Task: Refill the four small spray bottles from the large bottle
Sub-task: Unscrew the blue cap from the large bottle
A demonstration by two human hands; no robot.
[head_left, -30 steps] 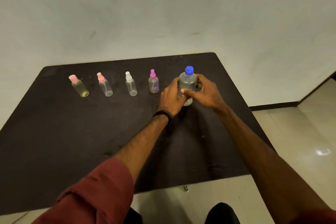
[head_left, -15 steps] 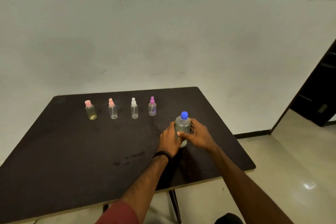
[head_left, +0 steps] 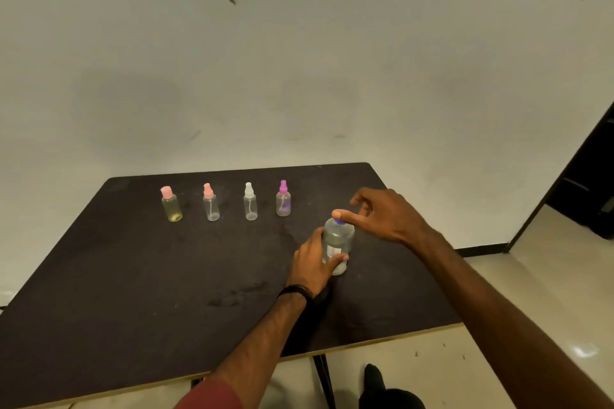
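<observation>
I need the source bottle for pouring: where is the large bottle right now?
In the head view the large bottle stands right of centre on the table, nearer than the purple-capped spray bottle, gripped by the left hand, the right hand at its blue cap.

Four small bottles [head_left: 229, 202] stand behind-left of large bottle [head_left: 337, 242] on table [head_left: 133, 276]

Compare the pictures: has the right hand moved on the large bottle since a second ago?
Yes. The right hand has risen from the large bottle's body to its blue cap; the left hand holds the body.
</observation>
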